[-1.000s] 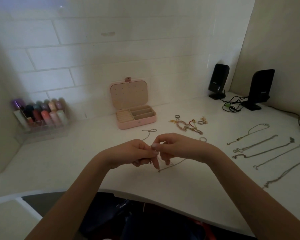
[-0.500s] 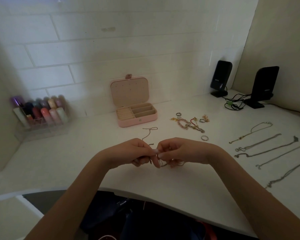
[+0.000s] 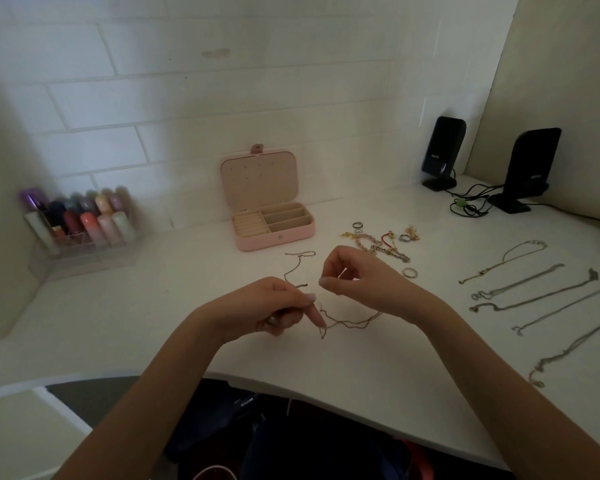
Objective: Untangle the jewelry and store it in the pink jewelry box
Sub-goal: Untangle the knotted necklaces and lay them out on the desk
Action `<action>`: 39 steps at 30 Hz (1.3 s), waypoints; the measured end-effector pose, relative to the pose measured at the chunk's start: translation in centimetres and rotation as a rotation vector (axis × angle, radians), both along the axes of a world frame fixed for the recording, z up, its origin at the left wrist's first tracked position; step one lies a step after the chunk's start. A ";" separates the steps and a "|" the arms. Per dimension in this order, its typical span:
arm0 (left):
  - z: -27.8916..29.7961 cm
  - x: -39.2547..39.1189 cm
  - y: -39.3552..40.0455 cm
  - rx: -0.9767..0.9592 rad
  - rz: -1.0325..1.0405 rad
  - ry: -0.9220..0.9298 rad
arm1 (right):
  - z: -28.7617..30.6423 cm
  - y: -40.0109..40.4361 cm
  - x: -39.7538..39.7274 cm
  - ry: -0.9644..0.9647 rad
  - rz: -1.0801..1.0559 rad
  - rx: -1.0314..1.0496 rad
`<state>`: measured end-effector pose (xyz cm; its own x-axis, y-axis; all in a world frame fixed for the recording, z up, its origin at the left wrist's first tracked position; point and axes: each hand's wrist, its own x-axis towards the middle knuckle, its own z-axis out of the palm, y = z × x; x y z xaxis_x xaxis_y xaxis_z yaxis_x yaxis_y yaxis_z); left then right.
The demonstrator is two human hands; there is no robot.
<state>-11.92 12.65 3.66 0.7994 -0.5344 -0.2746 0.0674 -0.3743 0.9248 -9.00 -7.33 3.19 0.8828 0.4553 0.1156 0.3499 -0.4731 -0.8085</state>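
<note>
My left hand (image 3: 278, 306) pinches a thin gold chain (image 3: 347, 322), with my fingers curled round it. My right hand (image 3: 357, 277) is up a bit higher and pinches another part of it. The chain hangs between them in a loose, twisty loop just above the white desk (image 3: 153, 323). The desk's curved edge is close to me, with bare room under my hands. Long chains (image 3: 520, 292) lie in a row to the right. Past my hands sits a tangled pile of jewelry (image 3: 381, 242). Farther back, the pink jewelry box (image 3: 274, 233) stands open by the wall.
</note>
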 end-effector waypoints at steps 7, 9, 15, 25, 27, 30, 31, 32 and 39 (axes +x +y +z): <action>-0.5 0.5 0.3 -0.125 0.092 0.056 | 0.0 0.4 -1.0 0.172 0.298 -0.062; -0.5 0.4 0.3 -0.113 0.089 0.053 | -0.4 0.5 -1.0 0.228 0.325 -0.004; -0.6 0.5 0.3 -0.162 0.065 0.080 | -0.7 0.2 -0.8 0.219 0.337 0.126; -0.6 0.6 0.0 -0.199 0.060 0.101 | -1.8 0.1 -0.7 0.280 0.344 0.271; -0.7 0.6 -0.2 -0.137 0.075 0.081 | -1.8 0.1 -0.6 0.293 0.348 0.290; -0.7 0.5 -0.3 -0.066 0.087 0.093 | -1.3 -0.2 -0.5 0.376 0.286 0.424; -0.7 0.5 -0.2 -0.055 0.083 0.108 | -1.0 -0.3 -0.5 0.429 0.267 0.482; -0.7 0.4 -0.2 -0.039 0.073 0.123 | -0.8 -0.3 -0.5 0.485 0.262 0.528; 1.3 0.0 0.5 0.339 0.085 0.136 | 0.2 -1.1 -0.3 0.367 0.185 0.390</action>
